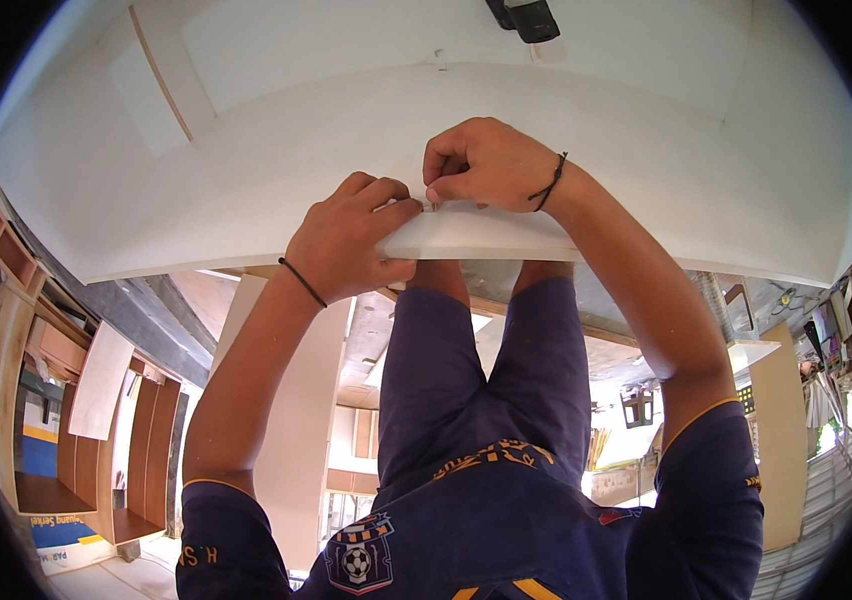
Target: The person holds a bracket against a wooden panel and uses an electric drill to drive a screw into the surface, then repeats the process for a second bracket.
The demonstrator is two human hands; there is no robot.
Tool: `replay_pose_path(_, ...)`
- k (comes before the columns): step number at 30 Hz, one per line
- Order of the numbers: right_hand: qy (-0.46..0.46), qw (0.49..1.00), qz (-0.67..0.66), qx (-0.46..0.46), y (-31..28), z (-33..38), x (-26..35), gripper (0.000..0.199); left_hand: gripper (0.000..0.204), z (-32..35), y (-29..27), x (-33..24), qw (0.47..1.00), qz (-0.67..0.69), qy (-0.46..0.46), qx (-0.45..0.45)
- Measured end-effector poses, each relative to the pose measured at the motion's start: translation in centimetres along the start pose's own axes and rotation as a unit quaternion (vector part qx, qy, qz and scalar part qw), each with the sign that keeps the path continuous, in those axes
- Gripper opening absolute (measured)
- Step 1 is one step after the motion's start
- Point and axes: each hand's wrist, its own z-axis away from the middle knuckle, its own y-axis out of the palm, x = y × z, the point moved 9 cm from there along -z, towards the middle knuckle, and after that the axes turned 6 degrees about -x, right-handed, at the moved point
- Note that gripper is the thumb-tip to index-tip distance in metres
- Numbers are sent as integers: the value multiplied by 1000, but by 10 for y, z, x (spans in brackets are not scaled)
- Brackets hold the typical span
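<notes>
A wide white panel (276, 190) spreads in front of me, its near edge crossing above my knees. My left hand (351, 235) is closed over this edge, fingers curled on top and thumb lower at the rim. Just to its right, my right hand (496, 165) pinches down close to the panel surface, fingers bent. Between the two hands' fingertips shows a small, thin metal piece (433, 207), upright at the right thumb tip; its exact kind is too small to make out.
Farther back on the white surface sit a small metal fitting (440, 62) and a black blocky object (528, 20), cut off by the top rim. Brown-lined wooden cabinet frames (96, 450) stand at left. A tall board (781, 430) leans at right.
</notes>
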Motion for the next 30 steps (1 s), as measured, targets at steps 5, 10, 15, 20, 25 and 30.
replay_pose_path(5,9,1000,9,5,0,0,2,16,47,1,0,1,1000,-4,-1,2)
replay_pose_path(10,6,1000,-1,3,1,-1,-1,15,46,0,0,-1,1000,-6,0,-1)
replay_pose_path(15,12,1000,1,5,2,-2,1,16,45,2,-1,1,1000,-4,3,-11)
replay_pose_path(20,10,1000,9,8,0,-1,1,16,45,0,-2,-1,1000,-5,5,-7)
replay_pose_path(25,29,1000,-9,-1,0,-1,-3,15,44,1,-2,-1,1000,-6,11,-13)
replay_pose_path(30,52,998,-16,-14,-4,-1,-6,14,44,1,-3,0,1000,-6,16,-16)
